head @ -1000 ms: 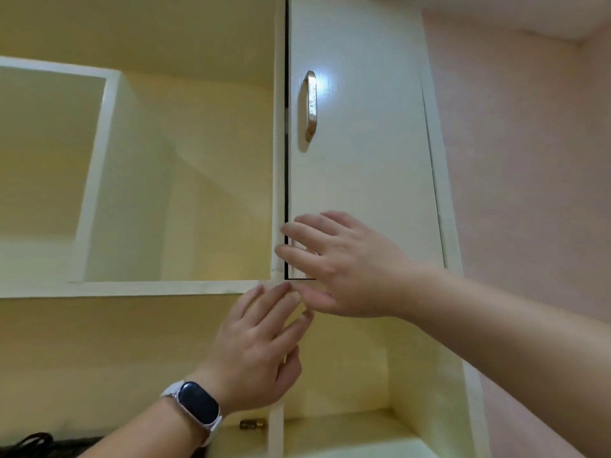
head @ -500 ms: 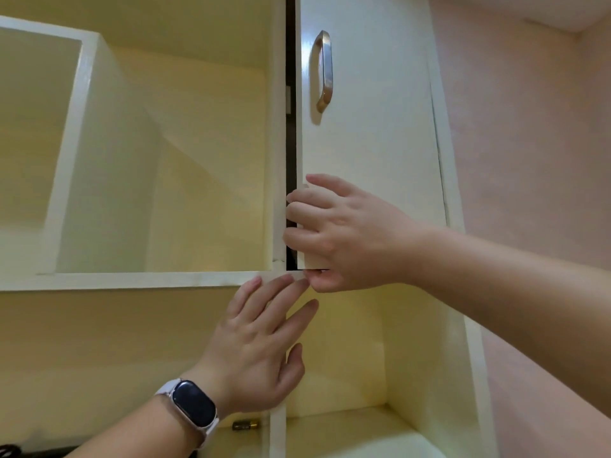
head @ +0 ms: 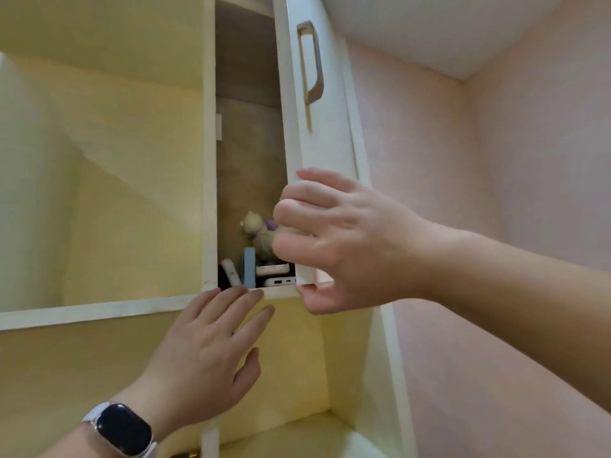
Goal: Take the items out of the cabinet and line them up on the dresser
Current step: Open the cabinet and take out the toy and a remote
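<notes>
Two bare forearms, no sleeves, left wrist wearing a smartwatch point(head: 123, 428), dark rounded-rectangular face, white band

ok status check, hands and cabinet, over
Right hand gripping the cabinet door by its bottom corner, door part open. Left hand open, fingertips at the shelf edge. Items visible inside, none taken out.

The cabinet shelf point(head: 281, 294) carries a small doll point(head: 259, 231), blue box point(head: 249, 267) and white devices point(head: 279, 281).
</notes>
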`<state>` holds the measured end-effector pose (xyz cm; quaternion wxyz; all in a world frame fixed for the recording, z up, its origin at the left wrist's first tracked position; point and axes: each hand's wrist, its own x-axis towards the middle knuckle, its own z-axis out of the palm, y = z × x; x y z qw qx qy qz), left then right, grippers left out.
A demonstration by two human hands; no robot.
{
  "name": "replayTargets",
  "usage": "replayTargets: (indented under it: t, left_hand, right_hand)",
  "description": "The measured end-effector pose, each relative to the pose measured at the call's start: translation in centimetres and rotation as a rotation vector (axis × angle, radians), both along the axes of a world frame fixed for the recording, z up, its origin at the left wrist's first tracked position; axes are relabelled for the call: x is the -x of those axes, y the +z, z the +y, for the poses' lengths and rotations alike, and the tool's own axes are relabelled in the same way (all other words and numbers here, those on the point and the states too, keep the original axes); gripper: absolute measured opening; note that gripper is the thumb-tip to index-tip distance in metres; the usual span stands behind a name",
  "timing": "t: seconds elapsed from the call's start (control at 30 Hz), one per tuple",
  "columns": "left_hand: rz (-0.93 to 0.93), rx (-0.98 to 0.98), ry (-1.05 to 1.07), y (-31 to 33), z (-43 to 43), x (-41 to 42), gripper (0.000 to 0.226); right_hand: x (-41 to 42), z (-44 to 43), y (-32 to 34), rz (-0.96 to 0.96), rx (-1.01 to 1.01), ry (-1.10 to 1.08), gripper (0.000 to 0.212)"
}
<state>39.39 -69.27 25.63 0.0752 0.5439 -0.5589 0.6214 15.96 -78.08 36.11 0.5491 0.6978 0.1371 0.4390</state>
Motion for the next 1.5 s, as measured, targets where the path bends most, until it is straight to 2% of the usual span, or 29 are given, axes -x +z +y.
replayTargets:
  t: [0.17, 0.3, 0.43, 0.6, 0.73, 0.93, 1.07, 1.17, 1.3, 1.47, 1.5]
  left_hand:
    - [-0.072, -0.088, 0.03, 1.4, -2.0, 1.4, 0.05]
    - [-0.108, -0.145, 0.015, 1.7, -3.0, 1.9, 0.048]
    - [-0.138, -0.173, -0.001, 1.9, -4.0, 1.7, 0.051]
    - [-0.147, -0.216, 0.009, 1.4, -5.0, 0.8, 0.057]
    - [-0.116, -0.208, -0.034, 1.4, -5.2, 0.7, 0.055]
    - [-0.116, -0.193, -0.021, 1.1, -4.2, 2.2, 0.052]
    - [-0.113, -0.219, 0.003, 1.3, -3.8, 2.4, 0.05]
    - [-0.111, -0.223, 0.003, 1.5, -3.5, 2.5, 0.048]
    - [-0.11, -0.173, -0.054, 2.7, -3.1, 3.2, 0.042]
    - [0.135, -0.09, -0.094, 6.4, -2.9, 3.9, 0.033]
    - [0.208, -0.072, -0.11, 7.1, -3.1, 4.2, 0.031]
  right_hand:
    - [4.2, -1.0, -0.7, -0.078, 0.019, 0.079, 0.023]
    - [7.5, -3.1, -1.8, -0.145, 0.012, 0.058, 0.015]
    - [11.3, -6.5, -3.2, -0.227, -0.045, -0.108, 0.018]
    - [15.6, -10.3, -4.1, -0.196, -0.223, -0.413, 0.024]
    - [16.9, -11.6, -5.0, -0.205, -0.279, -0.477, 0.04]
    - [14.5, -10.6, -5.9, -0.328, -0.21, -0.444, 0.03]
    - [11.6, -9.7, -6.5, -0.365, -0.265, -0.446, 0.029]
    - [8.6, -8.9, -6.8, -0.318, -0.423, -0.439, 0.029]
    - [3.7, -8.0, -6.5, -0.113, -0.615, -0.375, 0.036]
    - [-3.0, -7.6, -3.0, -0.008, -0.936, -0.066, 0.022]
    - [-4.2, -7.8, -2.0, -0.007, -0.994, -0.03, 0.025]
